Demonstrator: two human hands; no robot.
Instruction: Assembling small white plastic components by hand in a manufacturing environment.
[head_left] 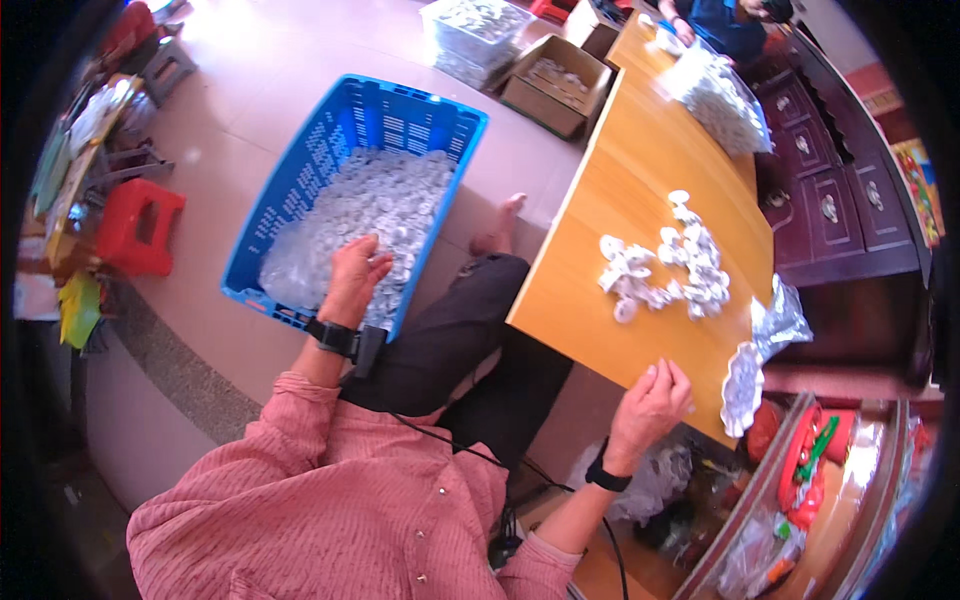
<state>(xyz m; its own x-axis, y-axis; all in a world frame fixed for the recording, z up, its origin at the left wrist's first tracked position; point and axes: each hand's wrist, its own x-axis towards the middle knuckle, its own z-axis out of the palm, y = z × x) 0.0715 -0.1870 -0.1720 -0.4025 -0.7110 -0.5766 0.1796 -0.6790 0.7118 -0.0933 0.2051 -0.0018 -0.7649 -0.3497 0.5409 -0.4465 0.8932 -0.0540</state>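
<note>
At far left, beside the floor's edge: one red plastic stool (140, 226), well apart from the crate.

Left of centre, on the pale floor: one blue slatted crate (300, 180), rectangular, tilted in view, filled with small white pieces in clear plastic (385, 195); too many to count.

Inside the crate's near end: left hand (354, 277), arm stretched forward and down, palm lowered onto the white pieces, fingers narrowly curled into the heap; whether any piece is gripped cannot be told. One black band at the wrist.

Between crate and table: dark-trousered legs, one bare foot (499, 228) on the floor; open floor beyond the crate's far rim.

Right of centre: one wooden table (640, 150), long, its near corner toward the lap. One loose pile of white pieces (665, 268) mid-table, well apart from both hands; bare wood all around it.

At the table's near edge: right hand (652, 400), forearm raised from below, fingers loosely bent and close together, resting at the edge, holding nothing visible. One black wristband.

Just right of that hand: one crumpled clear bag (765, 345) hanging over the edge.
</note>
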